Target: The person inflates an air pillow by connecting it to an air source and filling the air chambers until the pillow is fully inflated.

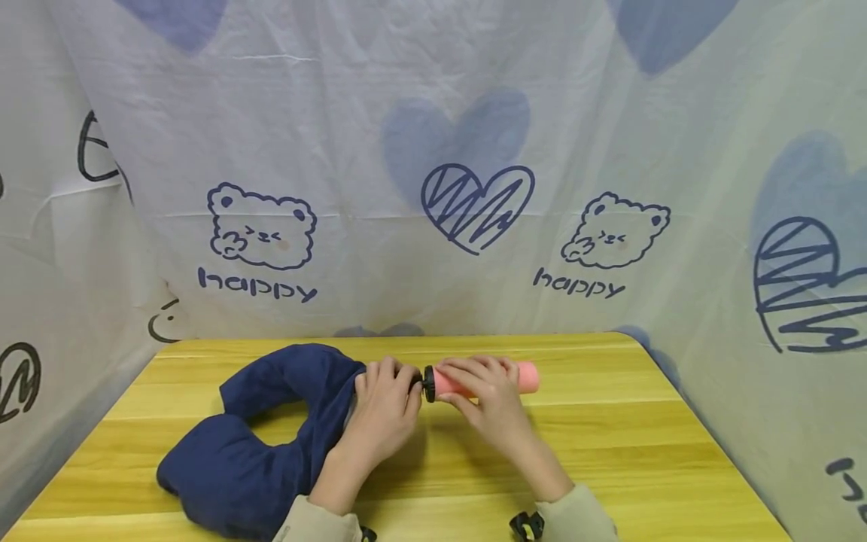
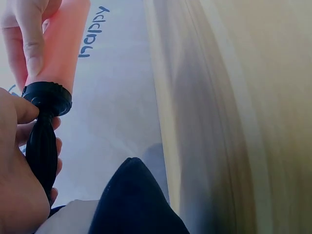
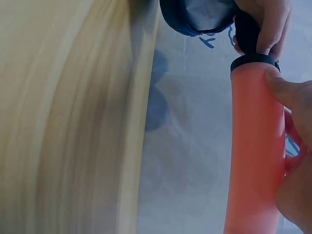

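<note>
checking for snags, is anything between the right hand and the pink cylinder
Nothing visible: the right hand holds the pink cylinder directly. The left hand grips the black handle; the navy pillow lies beyond that hand, away from the cylinder.

Pump tube (image 1: 528, 377): solid pink, more salmon-orange in R wrist view. Collar (image 1: 430, 384) + pump handle (image 2: 41, 151): both blk. Neck pillow (image 1: 237, 474): solid dk navy, w/ silvery-grey patch (image 3: 209, 14). Bench (image 1: 643, 452): yellow wood, lt./dk grain streaks; paler tan in wrist views. Backdrop sheet (image 1: 372, 263): off-white to grey, printed. Motifs: lt. blue solid hearts (image 1: 454, 143); navy outline heart (image 1: 477, 207) w/ zigzag scribble fill; navy line-drawn bears (image 1: 260, 229), "happy" lettering (image 1: 257, 284) also navy, under ea. Far L strokes (image 1: 20, 380): nr.-blk. Sleeves (image 1: 576, 519): plain beige. Wrist gear (image 1: 527, 525): blk w/ yellow bit.
</note>
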Demonstrator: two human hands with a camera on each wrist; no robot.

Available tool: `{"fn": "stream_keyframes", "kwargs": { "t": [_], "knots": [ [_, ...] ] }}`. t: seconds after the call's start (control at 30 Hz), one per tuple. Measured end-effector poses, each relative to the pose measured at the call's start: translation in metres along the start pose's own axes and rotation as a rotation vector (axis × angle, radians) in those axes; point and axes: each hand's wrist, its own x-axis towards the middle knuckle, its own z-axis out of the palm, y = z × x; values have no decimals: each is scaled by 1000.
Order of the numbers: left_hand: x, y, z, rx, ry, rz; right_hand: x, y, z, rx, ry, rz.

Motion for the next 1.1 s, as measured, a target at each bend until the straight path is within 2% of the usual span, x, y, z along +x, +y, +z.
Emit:
{"fn": "stream_keyframes", "kwargs": {
  "t": [0.27,0.43,0.8,0.9,1.1],
  "knots": [
    [1,-8,-6,-8,42,12,3,7,-9,10,-4,25],
    [1,-14,-13,-11,45,6,4,12,-15,27,4,35],
    [2,-30,-32,-25,51,-21,4,31,-35,68,-19,138],
    [3,-28,-30,-18,53,-14,4,30,-34,63,-3,120],
    [4,-11,-15,7,15,12,6,14,-19,23,-8,23]
  ]
}}
